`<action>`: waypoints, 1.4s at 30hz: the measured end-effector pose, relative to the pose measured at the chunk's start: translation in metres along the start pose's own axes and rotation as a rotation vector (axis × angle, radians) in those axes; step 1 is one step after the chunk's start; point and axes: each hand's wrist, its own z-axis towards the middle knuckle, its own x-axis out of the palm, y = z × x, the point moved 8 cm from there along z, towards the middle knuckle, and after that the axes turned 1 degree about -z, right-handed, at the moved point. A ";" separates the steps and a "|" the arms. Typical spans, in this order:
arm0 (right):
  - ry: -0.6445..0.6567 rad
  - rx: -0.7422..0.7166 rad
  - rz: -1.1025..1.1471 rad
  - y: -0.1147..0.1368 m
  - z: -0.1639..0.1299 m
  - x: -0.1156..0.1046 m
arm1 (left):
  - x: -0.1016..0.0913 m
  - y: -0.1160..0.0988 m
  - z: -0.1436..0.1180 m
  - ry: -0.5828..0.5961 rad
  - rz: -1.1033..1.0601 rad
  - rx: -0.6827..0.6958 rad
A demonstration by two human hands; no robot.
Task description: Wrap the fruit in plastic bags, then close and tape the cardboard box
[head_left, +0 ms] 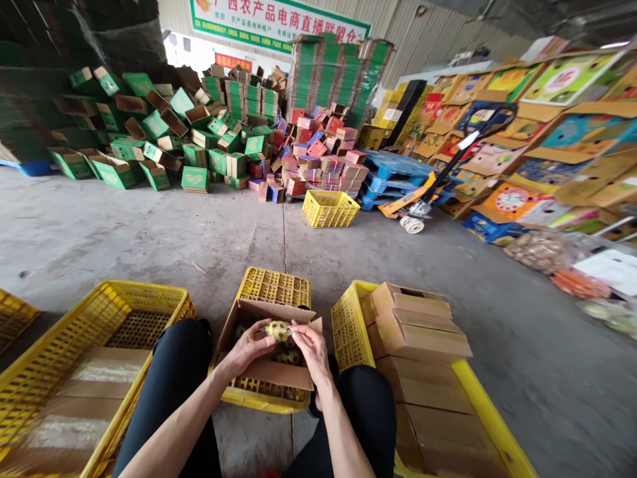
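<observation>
Yellow dark-spotted item (pixel 277 331) | hands (pixel 250 346) — curled nearly closed, gripping its ends | forearms (pixel 182 421) angled inward toward carton (pixel 281 374)

a grey floor (pixel 229 232) spreads before a pale ribbed wall (pixel 423 40) and green-bordered banner (pixel 279 25).

A produce warehouse serves as a packing floor, its Chinese-lettered banner (pixel 279 25), hung against a ribbed metal wall (pixel 411 50), advertising a Guangxi farm-goods e-commerce livestream depot. Heaped green cartons (pixel 194 178), tall bundles of flattened cardboard (pixel 341 73) and a high bank of brightly printed fruit boxes (pixel 512 199) ring a broad concrete floor (pixel 239 232). Blue pallets (pixel 393 169), a hand pallet truck (pixel 423 189) and yellow plastic crates (pixel 328 211), two in the foreground loaded with plain brown boxes (pixel 435 385), point to bulk storage and handling.
</observation>
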 end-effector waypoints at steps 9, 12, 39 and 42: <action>0.010 0.100 0.118 -0.023 0.000 0.000 | -0.009 -0.014 0.000 -0.114 0.004 0.140; -0.027 0.109 0.119 -0.031 0.002 -0.006 | -0.004 -0.017 -0.003 -0.083 -0.010 0.141; -0.157 0.202 0.293 -0.043 0.005 -0.009 | -0.004 -0.012 0.001 -0.082 0.019 0.108; -0.154 0.192 0.285 -0.040 0.005 -0.009 | -0.005 -0.013 0.000 -0.092 0.011 0.111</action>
